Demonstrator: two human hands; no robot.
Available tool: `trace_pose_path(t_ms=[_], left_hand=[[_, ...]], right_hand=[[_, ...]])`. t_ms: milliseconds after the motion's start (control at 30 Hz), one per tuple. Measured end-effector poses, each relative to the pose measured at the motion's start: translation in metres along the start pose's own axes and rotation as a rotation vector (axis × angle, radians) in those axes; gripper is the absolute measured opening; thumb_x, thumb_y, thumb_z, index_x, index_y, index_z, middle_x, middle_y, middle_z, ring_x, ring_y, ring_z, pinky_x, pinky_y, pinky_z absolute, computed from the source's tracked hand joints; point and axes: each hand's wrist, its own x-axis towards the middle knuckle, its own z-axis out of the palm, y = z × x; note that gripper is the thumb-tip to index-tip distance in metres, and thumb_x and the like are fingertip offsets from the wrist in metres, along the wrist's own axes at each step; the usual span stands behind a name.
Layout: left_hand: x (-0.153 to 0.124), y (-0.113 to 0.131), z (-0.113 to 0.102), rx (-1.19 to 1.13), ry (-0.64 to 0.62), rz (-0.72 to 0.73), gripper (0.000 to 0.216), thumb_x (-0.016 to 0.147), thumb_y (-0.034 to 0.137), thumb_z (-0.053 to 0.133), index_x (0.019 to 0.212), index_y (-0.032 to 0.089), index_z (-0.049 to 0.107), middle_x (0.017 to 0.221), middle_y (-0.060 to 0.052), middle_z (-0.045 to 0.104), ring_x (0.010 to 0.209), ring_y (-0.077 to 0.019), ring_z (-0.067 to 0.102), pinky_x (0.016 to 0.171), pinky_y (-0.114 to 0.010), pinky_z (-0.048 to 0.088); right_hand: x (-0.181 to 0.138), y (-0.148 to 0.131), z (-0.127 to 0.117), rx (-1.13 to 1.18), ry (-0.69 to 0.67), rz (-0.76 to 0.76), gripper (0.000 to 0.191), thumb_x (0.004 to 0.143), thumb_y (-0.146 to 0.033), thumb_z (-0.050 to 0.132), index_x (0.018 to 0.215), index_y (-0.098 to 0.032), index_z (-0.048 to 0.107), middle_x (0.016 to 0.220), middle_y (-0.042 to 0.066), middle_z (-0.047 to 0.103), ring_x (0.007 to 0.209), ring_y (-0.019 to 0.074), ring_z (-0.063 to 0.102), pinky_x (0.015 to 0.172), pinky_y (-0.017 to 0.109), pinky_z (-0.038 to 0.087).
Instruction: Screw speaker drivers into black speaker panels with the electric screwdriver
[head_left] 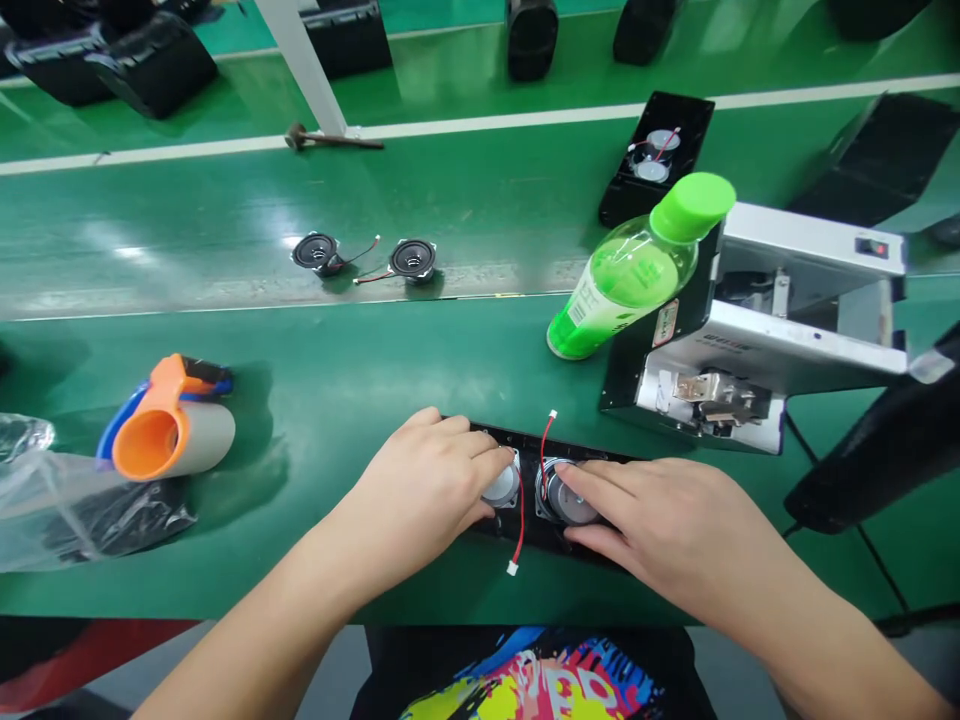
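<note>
A black speaker panel point(534, 452) lies near the table's front edge with two round silver speaker drivers set in it. My left hand point(420, 490) rests on the left driver point(501, 486), fingers curled around it. The fingers of my right hand point(660, 525) press on the right driver point(564, 497). Red wires with small white connectors point(513, 568) run out between the two drivers.
A green bottle point(637, 268) leans by a grey metal machine point(780, 320) at right. Two loose black speakers point(364, 256) lie further back, with another black panel with drivers point(656, 150). An orange tape dispenser point(169, 420) and a plastic bag point(45, 500) sit at left.
</note>
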Motion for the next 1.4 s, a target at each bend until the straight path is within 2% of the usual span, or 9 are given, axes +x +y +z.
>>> trace_pose_path(t_ms=[167,267,400,533,633,867,1000,1167,1400], left_hand=[[0.004,-0.001,-0.004,0.006,-0.034,0.010,0.062,0.083,0.028,0.103,0.136,0.022,0.070,0.120,0.001,0.081,0.097,-0.0243,0.068,0.080,-0.044,0.040],[0.003,0.002,-0.006,0.015,-0.026,0.027,0.050,0.095,0.024,0.092,0.138,0.020,0.069,0.121,0.000,0.080,0.098,-0.0239,0.066,0.080,-0.044,0.041],[0.000,0.007,-0.006,0.064,0.033,0.025,0.026,0.105,0.016,0.075,0.131,0.019,0.072,0.114,-0.001,0.080,0.092,-0.0252,0.062,0.078,-0.044,0.038],[-0.003,0.005,-0.002,0.065,0.029,-0.002,0.026,0.105,0.018,0.075,0.130,0.021,0.074,0.112,-0.003,0.080,0.096,-0.0271,0.063,0.079,-0.046,0.036],[-0.005,0.000,0.001,-0.009,0.030,0.007,0.028,0.105,0.023,0.079,0.132,0.023,0.073,0.118,-0.001,0.081,0.099,-0.0255,0.065,0.081,-0.045,0.036],[-0.007,-0.004,0.005,-0.086,0.091,0.011,0.029,0.104,0.023,0.082,0.131,0.023,0.072,0.126,0.000,0.082,0.099,-0.0231,0.066,0.081,-0.043,0.034],[-0.007,-0.001,0.004,-0.044,0.067,-0.002,0.031,0.099,0.023,0.087,0.128,0.023,0.074,0.123,-0.001,0.083,0.099,-0.0250,0.066,0.081,-0.042,0.032],[-0.004,-0.003,0.004,-0.050,0.053,0.007,0.040,0.094,0.020,0.092,0.129,0.025,0.074,0.124,0.001,0.083,0.100,-0.0243,0.068,0.082,-0.042,0.034],[-0.002,0.001,0.005,0.005,0.020,-0.009,0.044,0.090,0.020,0.096,0.128,0.027,0.075,0.121,0.001,0.083,0.103,-0.0257,0.069,0.082,-0.044,0.035]], right_hand=[[0.004,-0.004,-0.001,-0.033,-0.054,0.035,0.056,0.092,-0.030,0.088,0.139,-0.016,0.061,0.124,0.008,0.079,0.094,0.0291,0.078,0.068,0.045,0.059],[0.005,-0.004,-0.003,-0.036,-0.075,0.031,0.068,0.083,-0.025,0.095,0.141,-0.017,0.060,0.121,0.006,0.080,0.094,0.0291,0.078,0.066,0.045,0.061],[0.003,-0.002,-0.003,-0.010,-0.080,-0.001,0.058,0.090,-0.023,0.088,0.141,-0.014,0.061,0.118,0.007,0.079,0.089,0.0285,0.077,0.065,0.046,0.062],[-0.001,-0.002,-0.001,0.005,-0.075,-0.006,0.038,0.105,-0.023,0.068,0.141,-0.013,0.062,0.119,0.009,0.079,0.092,0.0285,0.077,0.069,0.047,0.064],[-0.001,-0.002,0.000,0.002,-0.066,-0.004,0.032,0.112,-0.023,0.058,0.141,-0.012,0.064,0.121,0.009,0.079,0.093,0.0274,0.077,0.071,0.047,0.064],[-0.003,-0.006,0.004,-0.034,-0.069,-0.001,0.037,0.112,-0.026,0.057,0.146,-0.012,0.063,0.122,0.011,0.076,0.093,0.0292,0.074,0.069,0.048,0.060],[-0.003,-0.008,0.003,-0.058,-0.063,-0.007,0.040,0.108,-0.025,0.063,0.145,-0.011,0.063,0.120,0.012,0.071,0.090,0.0284,0.069,0.064,0.045,0.057],[0.001,-0.004,0.000,-0.067,-0.062,-0.038,0.036,0.108,-0.024,0.059,0.142,-0.011,0.064,0.112,0.011,0.064,0.087,0.0267,0.064,0.060,0.042,0.050],[0.006,-0.003,0.002,-0.073,-0.082,-0.043,0.041,0.101,-0.024,0.075,0.139,-0.012,0.065,0.105,0.007,0.064,0.083,0.0249,0.060,0.062,0.041,0.045]])
